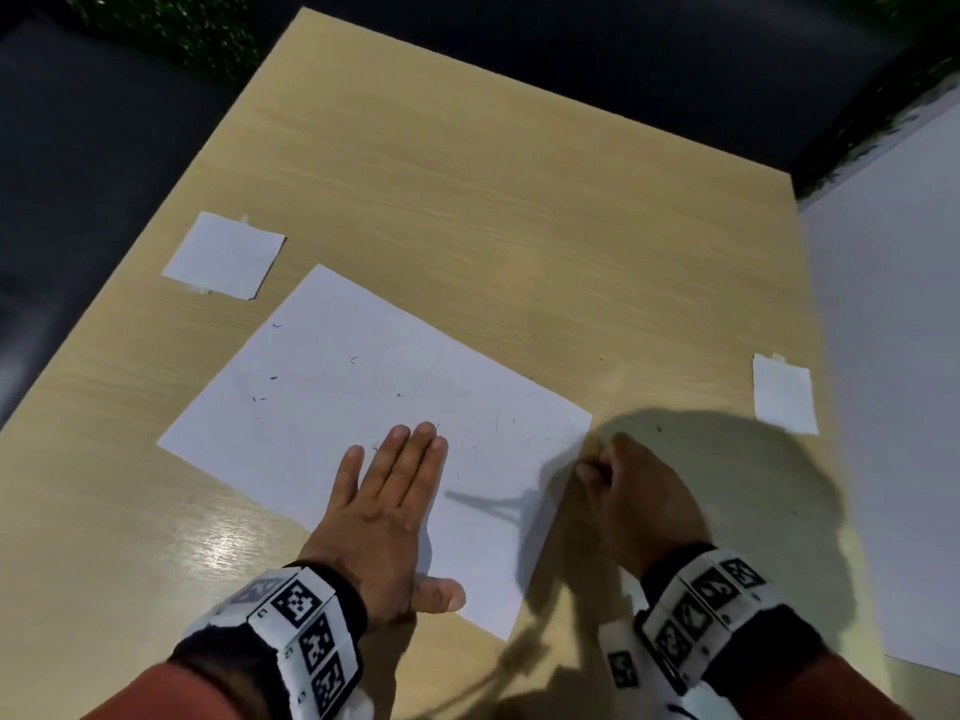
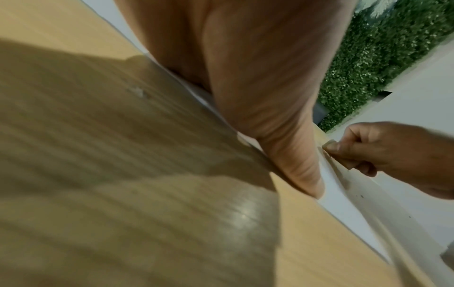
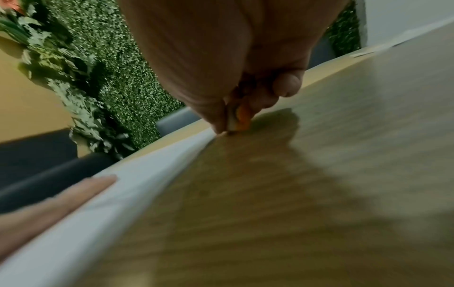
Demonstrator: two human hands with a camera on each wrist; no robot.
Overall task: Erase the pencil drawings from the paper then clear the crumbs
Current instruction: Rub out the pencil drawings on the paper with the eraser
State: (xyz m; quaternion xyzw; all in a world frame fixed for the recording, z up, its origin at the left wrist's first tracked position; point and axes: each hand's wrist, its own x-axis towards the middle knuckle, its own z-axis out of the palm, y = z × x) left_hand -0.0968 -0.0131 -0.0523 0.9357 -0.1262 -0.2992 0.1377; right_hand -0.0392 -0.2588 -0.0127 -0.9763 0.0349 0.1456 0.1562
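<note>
Left hand [image 1: 387, 506] lies flat, fingers straight, pinning thin, crease-prone paper [image 1: 332, 387] — right hand [image 1: 631, 491] pinches a small eraser [image 3: 239, 118] at its edge.

The left hand [image 2: 258, 81] lies flat on the paper [image 2: 383, 196] while the right hand [image 2: 393, 153], curled, meets its edge.

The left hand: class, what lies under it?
The left hand lies flat on the paper, which rests on the wooden table. Any marks or crumbs beneath the palm are covered.
</note>
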